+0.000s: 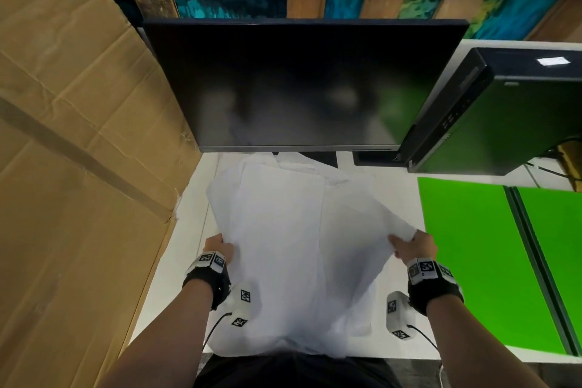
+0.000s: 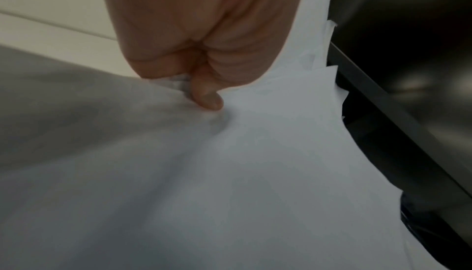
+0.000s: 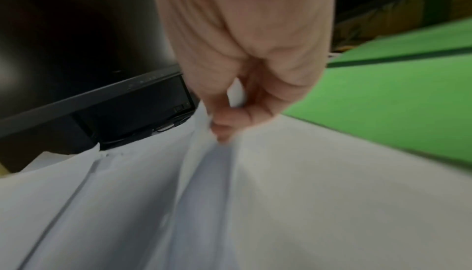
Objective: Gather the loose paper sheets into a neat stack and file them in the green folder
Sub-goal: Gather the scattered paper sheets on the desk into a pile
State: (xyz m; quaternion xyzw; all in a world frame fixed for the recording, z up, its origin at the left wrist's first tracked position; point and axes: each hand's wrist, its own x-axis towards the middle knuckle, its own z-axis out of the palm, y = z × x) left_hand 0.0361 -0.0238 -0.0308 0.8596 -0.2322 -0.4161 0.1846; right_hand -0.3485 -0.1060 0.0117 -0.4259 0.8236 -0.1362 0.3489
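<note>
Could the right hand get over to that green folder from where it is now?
Probably yes. The green folder lies open on the desk just beside the right hand, with nothing between them. But that hand is pinching the paper sheets, as is the left hand, so it would have to let go or carry them.

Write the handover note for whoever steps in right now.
Left hand: grips the left edge of the paper sheets.
Right hand: pinches their right edge.
Sheets: gathered in one bundle held in front of the monitor, edges uneven.
Green folder: lying open on the desk to the right, nothing in it.
Done: sheets collected.
Left: square the stack, lay it in the folder, close it.
</note>
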